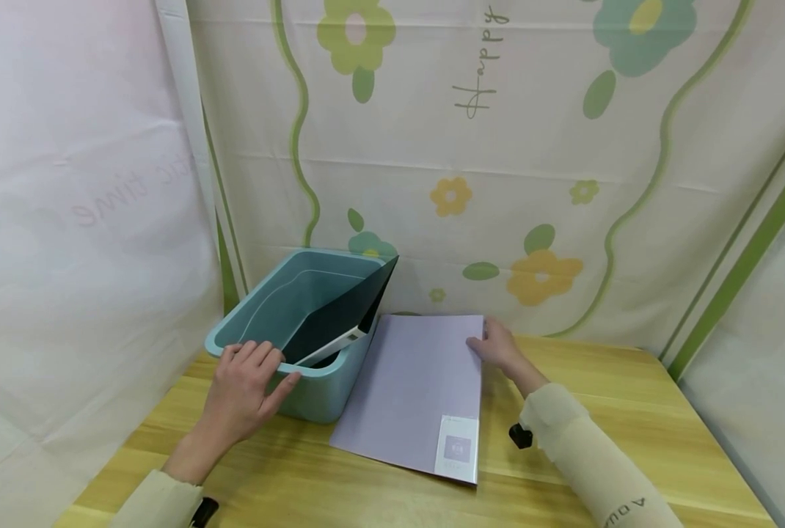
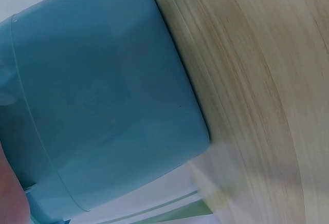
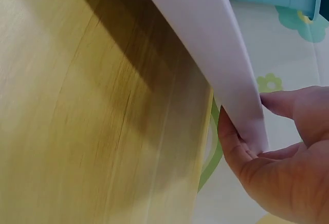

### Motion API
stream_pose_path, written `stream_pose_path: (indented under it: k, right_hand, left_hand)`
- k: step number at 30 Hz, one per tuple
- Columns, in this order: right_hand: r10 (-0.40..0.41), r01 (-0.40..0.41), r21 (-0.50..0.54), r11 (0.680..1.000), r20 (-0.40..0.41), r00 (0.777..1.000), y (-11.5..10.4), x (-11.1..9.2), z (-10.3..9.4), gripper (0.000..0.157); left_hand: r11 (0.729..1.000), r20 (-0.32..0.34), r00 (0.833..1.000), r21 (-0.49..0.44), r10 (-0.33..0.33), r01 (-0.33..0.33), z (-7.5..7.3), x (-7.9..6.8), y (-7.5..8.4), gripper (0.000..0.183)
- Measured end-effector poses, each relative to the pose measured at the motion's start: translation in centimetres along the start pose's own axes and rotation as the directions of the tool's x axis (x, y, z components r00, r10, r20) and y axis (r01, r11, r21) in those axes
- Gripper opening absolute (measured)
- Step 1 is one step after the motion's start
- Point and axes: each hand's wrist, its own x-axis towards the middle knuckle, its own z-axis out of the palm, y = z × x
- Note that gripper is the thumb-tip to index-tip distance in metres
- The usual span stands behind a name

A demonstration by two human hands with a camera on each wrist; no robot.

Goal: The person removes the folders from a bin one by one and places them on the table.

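My left hand [image 1: 243, 389] grips the near rim of a blue plastic bin [image 1: 323, 392], fingers over the edge and thumb outside. Inside the bin a dark folder [image 1: 340, 312] with a white spine leans to the right, its upper corner sticking out above the rim. On the right, my right hand [image 1: 501, 348] pinches the far right edge of a lilac folder [image 1: 419, 381] with a white label near its lower corner. In the right wrist view the thumb and fingers of that hand [image 3: 288, 167] sit on either side of the folder's pale spine [image 3: 216, 44], which is raised off the table there.
The wooden table [image 1: 630, 418] ends at a hanging cloth [image 1: 399, 147] printed with flowers. A white cloth [image 1: 82, 257] hangs on the left, another on the right. Dark straps show at both wrists.
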Motion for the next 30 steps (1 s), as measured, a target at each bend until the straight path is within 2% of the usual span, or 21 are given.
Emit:
stream_pose_path:
  k: [3, 10, 17, 30]
  right_hand:
    - [0.000, 0.000, 0.001, 1.000, 0.002, 1.000, 0.08, -0.04, 0.07, 0.055]
    - [0.030, -0.030, -0.023, 0.999, 0.001, 1.000, 0.11, -0.15, 0.24, 0.049]
    - [0.051, -0.051, -0.010, 0.999, 0.017, 0.999, 0.01, -0.40, 0.40, 0.052]
    - [0.068, -0.067, -0.010, 0.998, 0.035, 0.997, -0.13, -0.86, 0.27, 0.041]
  left_hand:
    - [1.000, -0.004, 1.000, 0.003, 0.002, -0.001, 0.10, -0.06, -0.06, 0.055]
    - [1.000, 0.002, 1.000, 0.005, -0.002, 0.002, 0.07, -0.06, -0.03, 0.055]
    - [1.000, 0.004, 1.000, 0.004, -0.003, 0.003, -0.09, 0.02, 0.05, 0.055]
    - [1.000, -0.006, 1.000, 0.007, 0.001, -0.001, 0.11, -0.10, -0.04, 0.055]
